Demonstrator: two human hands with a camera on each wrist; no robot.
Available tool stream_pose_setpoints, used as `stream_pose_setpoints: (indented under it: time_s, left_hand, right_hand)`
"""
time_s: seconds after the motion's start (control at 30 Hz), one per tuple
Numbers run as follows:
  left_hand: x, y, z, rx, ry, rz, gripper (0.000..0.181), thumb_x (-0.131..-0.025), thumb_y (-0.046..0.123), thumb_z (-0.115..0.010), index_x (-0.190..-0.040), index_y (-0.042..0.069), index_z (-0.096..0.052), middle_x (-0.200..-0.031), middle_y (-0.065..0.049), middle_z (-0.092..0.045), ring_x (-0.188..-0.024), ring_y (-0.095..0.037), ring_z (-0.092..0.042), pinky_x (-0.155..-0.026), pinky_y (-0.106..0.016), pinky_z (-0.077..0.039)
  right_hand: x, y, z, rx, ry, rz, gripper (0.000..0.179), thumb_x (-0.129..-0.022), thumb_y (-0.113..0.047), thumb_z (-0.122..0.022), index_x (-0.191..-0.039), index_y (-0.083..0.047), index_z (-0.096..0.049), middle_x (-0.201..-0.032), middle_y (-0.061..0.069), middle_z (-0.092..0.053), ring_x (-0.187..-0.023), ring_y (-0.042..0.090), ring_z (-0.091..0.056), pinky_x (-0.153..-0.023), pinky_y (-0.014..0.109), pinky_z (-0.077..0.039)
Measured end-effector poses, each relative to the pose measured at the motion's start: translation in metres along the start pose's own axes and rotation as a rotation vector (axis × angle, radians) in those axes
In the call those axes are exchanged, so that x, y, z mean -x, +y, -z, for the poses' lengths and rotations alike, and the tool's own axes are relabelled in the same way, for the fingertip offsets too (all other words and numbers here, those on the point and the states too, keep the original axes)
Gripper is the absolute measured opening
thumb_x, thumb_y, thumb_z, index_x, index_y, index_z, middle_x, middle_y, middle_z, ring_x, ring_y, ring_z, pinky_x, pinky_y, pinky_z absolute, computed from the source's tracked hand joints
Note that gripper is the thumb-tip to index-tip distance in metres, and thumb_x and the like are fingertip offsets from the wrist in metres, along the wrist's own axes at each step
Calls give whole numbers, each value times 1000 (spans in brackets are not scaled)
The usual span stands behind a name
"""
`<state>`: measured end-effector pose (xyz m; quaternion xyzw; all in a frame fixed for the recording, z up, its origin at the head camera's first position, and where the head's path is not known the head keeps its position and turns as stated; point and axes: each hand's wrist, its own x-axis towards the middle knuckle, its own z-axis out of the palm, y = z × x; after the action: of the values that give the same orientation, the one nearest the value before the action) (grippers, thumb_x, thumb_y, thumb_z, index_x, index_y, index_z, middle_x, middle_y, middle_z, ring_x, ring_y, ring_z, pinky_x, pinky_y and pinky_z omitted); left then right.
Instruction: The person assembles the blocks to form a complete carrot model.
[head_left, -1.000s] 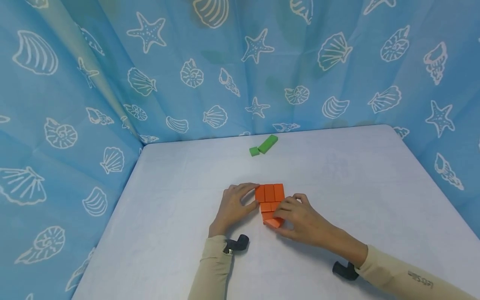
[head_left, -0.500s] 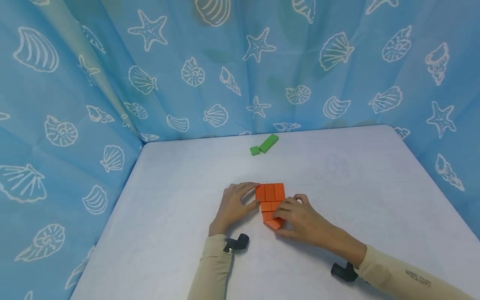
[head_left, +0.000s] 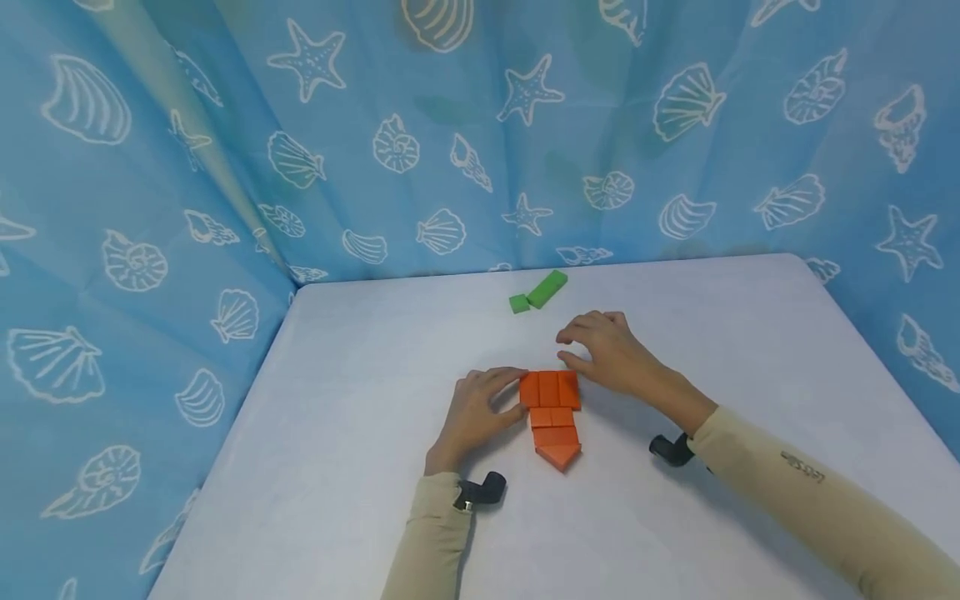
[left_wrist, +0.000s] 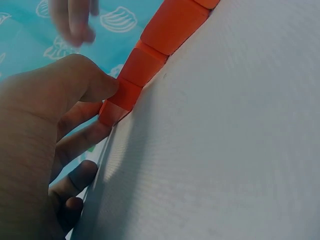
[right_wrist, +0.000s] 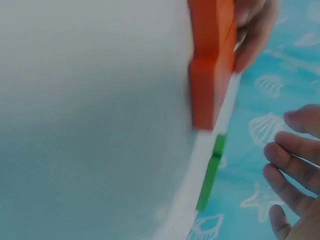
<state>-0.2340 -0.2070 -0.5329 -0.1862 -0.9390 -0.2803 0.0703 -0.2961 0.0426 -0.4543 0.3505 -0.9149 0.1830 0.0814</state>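
Several orange blocks (head_left: 555, 417) lie flat and touching on the white table, with a row of upright rectangles at the far end and a pointed, triangular block (head_left: 559, 456) nearest me. My left hand (head_left: 480, 417) holds the far row's leftmost block (left_wrist: 131, 93) between thumb and fingers. Past the far right corner of the orange shape hovers my right hand (head_left: 611, 354), fingers spread and loosely bent, with nothing in it. In the right wrist view that hand's fingers (right_wrist: 287, 192) are apart from every block.
Near the table's back edge lie a small green block (head_left: 519, 303) and a longer green block (head_left: 547, 289), end to corner. A blue curtain (head_left: 450, 125) with white shells and starfish hangs behind and left of the white table (head_left: 337, 375).
My right hand has let go of the pointed orange block and moved up and away towards the far side. That block now sits straight against the others. The left hand stays put.
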Motion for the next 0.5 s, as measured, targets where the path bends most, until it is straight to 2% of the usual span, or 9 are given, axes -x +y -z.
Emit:
stream_pose_setpoints:
  time_s: [0.13, 0.27, 0.37, 0.5]
  left_hand:
    - [1, -1, 1, -3, 7, 10, 49, -90, 41, -66, -138, 31, -61, -139, 10, -58, -109, -17, -51, -94, -40, -38]
    - [2, -2, -1, -11, 17, 16, 48, -90, 40, -66, -138, 32, -61, -139, 12, -58, -108, -15, -51, -94, -39, -38]
    - [2, 0, -2, -10, 15, 13, 49, -90, 40, -66, -138, 32, -60, -140, 12, -57, -108, -15, -51, -94, -39, -39]
    - [0, 2, -2, -24, 15, 3, 49, -90, 42, -65, -139, 32, -60, -140, 12, -57, -108, -14, -52, -94, -38, -39]
  right_hand:
    - [-41, 22, -8, 99, -10, -15, 31, -93, -22, -71, -121, -8, -70, -124, 11, -65, -122, 33, -51, -97, 60, -33]
    - [-75, 40, -19, 165, -58, -26, 36, -96, -19, -66, -130, -8, -65, -134, 12, -60, -130, 34, -45, -99, 62, -30]
    - [-92, 51, -25, 167, -109, -22, 40, -97, -15, -63, -136, -7, -61, -141, 12, -56, -135, 35, -40, -100, 64, -29]
    - [-105, 63, -30, 191, -168, -12, 41, -98, -10, -60, -139, -9, -59, -146, 11, -53, -141, 33, -36, -104, 66, -25]
